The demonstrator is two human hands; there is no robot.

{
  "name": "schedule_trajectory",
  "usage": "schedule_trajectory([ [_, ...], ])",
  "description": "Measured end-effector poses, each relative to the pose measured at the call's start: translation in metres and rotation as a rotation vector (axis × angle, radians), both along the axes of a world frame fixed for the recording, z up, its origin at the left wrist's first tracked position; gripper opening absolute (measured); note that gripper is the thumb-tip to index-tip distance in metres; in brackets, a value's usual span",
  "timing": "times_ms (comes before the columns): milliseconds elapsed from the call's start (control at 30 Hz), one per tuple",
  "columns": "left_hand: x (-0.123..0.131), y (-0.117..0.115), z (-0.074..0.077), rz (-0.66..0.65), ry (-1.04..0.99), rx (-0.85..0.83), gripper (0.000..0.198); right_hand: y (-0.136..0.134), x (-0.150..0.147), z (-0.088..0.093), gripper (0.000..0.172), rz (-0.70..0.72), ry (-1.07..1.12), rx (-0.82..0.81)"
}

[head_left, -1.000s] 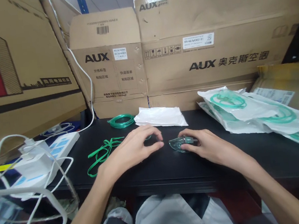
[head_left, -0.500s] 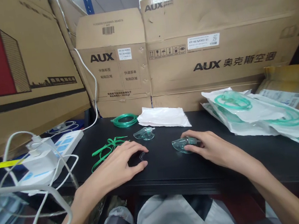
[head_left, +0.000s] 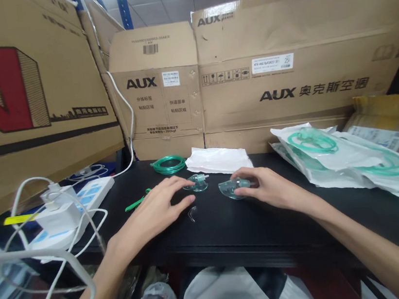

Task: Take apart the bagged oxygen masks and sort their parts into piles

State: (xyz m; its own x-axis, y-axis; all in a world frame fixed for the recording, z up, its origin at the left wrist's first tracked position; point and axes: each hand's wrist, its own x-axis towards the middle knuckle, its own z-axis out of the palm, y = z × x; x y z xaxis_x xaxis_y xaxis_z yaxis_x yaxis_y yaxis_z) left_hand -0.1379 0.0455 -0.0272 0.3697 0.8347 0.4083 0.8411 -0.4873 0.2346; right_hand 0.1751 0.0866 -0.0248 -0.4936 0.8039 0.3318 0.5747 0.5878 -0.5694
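My right hand (head_left: 268, 184) is closed round the connector end of a clear oxygen mask (head_left: 229, 189) low over the black table. My left hand (head_left: 162, 201) is open, thumb and index finger apart, nothing gripped between them. Its index fingertip overlaps the edge of a second clear oxygen mask (head_left: 198, 184); whether it touches I cannot tell. Below the left thumb lies a small clear curved strip (head_left: 192, 214). A green strap (head_left: 136, 203) is partly hidden behind the left hand. Farther back rests a coil of green tubing (head_left: 168, 165).
Beside the coil lies a white paper pouch (head_left: 219, 159). Packaged masks with tubing (head_left: 336, 156) are piled at the right. A white power strip (head_left: 95, 197) with plugs and looping cables stands left. Large cardboard boxes (head_left: 163, 95) wall off the back.
My left hand has let go of the clear strip and moved up toward the second mask. My right hand has shifted slightly left with its mask. The camera view has tilted up a little.
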Motion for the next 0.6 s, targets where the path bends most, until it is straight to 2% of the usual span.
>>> schedule_trajectory([
  [100,-0.002,0.026,0.003,0.049,0.01,0.039,0.042,0.025,-0.017,0.006,0.025,0.026,0.063,0.043],
  [267,-0.011,0.059,0.004,0.085,0.039,-0.094,0.049,0.062,-0.048,0.003,0.026,0.035,0.131,0.066],
  [400,-0.015,0.067,0.007,0.077,0.031,-0.16,0.046,0.073,-0.065,-0.008,0.024,0.091,0.101,0.05],
  [600,-0.019,0.07,0.007,0.037,-0.011,-0.224,0.04,0.069,-0.069,-0.013,0.029,0.118,0.039,0.084],
])
